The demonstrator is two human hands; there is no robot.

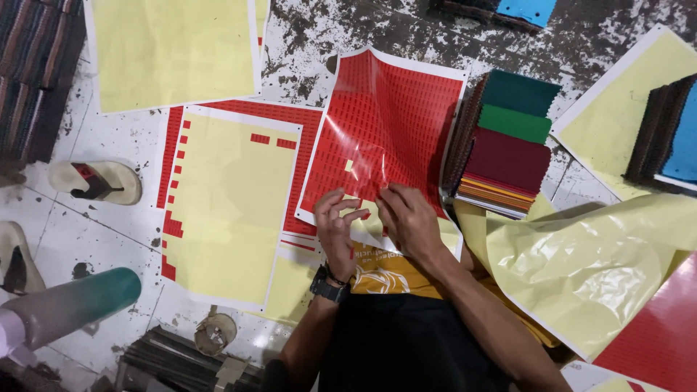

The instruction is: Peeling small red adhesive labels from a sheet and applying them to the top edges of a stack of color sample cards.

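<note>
Both my hands, left and right, pinch the red sticker sheet; a crooked pull might tear it

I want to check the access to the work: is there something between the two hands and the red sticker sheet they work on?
Nothing visible does. The left hand and the right hand both rest directly on the lower edge of the red sticker sheet. The stack of coloured fabric samples lies beside it, to the right.
</note>
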